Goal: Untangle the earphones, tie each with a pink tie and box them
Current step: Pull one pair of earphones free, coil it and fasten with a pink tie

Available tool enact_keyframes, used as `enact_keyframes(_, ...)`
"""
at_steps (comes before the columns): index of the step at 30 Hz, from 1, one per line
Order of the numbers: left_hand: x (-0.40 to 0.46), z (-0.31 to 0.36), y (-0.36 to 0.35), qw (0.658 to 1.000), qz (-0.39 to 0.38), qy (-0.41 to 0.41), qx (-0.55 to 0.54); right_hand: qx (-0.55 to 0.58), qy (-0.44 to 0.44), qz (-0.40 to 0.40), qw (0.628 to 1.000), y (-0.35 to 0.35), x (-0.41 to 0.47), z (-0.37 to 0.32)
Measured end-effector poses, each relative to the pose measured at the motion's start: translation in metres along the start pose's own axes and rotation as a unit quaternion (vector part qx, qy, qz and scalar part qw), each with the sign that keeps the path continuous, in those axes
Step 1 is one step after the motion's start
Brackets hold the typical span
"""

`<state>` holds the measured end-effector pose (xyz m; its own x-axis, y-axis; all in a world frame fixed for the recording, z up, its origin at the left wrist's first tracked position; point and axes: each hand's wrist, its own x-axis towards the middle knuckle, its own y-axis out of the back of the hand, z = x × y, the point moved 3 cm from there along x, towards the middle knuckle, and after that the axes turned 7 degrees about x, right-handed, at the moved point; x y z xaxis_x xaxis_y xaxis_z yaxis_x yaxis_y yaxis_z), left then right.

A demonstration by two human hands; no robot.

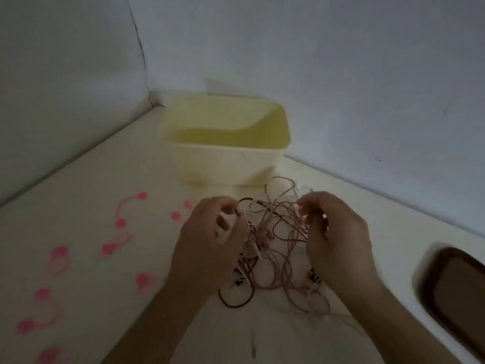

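Left hand (210, 243) and right hand (338, 240) sit on either side of the earphones (275, 245), fingers curled and pinching cords at the 9 and 3 o'clock edges of the tangle, likely to pull strands apart sideways. The tangle lies on the desk (118, 166) at centre, pink and dark cords mixed, nothing separated yet by the look of it. Box (225, 164) stands open at 12 o'clock just behind the tangle, apparently empty, close for dropping in. Pink ties (128, 208) are scattered at 8 to 10 o'clock, within the left hand's reach. Dark tray (456, 292) at 4 o'clock, purpose unclear.
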<state>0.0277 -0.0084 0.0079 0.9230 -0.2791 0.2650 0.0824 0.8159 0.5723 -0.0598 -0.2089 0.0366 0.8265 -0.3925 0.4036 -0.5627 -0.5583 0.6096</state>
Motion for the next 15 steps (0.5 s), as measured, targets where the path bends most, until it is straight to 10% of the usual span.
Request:
enact_keyframes(5,-0.001,-0.009,-0.042,0.970,-0.123,-0.134,0.162,0.039,0.036,-0.012,0.999,-0.024,0.010,0.018)
enact_keyframes(15,-0.013,-0.019,-0.021,0.997,-0.007,-0.072,0.001,-0.048,-0.003,-0.120,0.992,0.046,0.005,-0.004)
